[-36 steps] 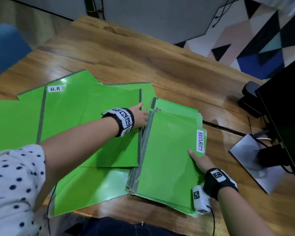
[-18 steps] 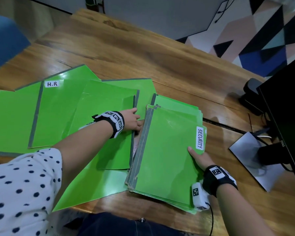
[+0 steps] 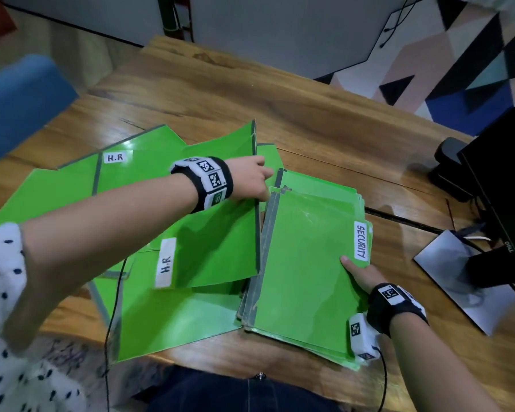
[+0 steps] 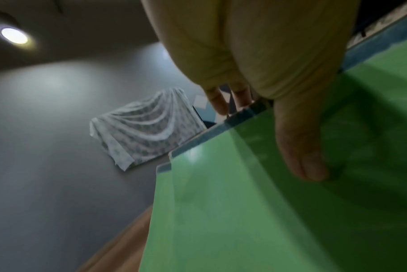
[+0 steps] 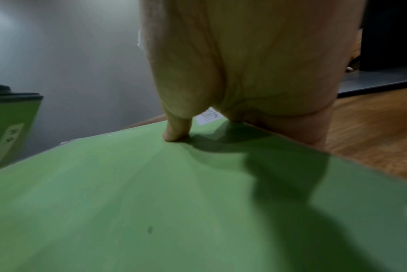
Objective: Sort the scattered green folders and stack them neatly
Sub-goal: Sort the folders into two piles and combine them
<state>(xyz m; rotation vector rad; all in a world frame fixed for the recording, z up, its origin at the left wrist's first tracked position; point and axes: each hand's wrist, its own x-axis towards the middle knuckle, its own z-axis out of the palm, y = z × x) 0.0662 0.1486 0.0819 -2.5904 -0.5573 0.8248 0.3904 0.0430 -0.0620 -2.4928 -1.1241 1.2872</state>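
Both hands on green folders at the wooden counter point(image 3: 309, 120).

Left hand point(image 3: 251, 181) grips the taped spine edge of an H.R folder point(image 3: 217, 242), thumb point(image 4: 300, 147) on its face, fingers point(image 4: 217, 103) behind the edge; folder raised, tilted over other scattered folders point(image 3: 71, 197). Right hand point(image 3: 361, 273) clasps the right edge of the stack point(image 3: 303, 272), just below the SECURITY label point(image 3: 361, 240); thumb point(image 5: 175, 128) presses on top, the other fingers hidden beneath. Stack lies at right, touching the lifted folder's spine.

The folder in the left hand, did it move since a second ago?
Yes. The left hand has tipped the folder up off the loose folders, toward the stack that the right hand holds on the table.
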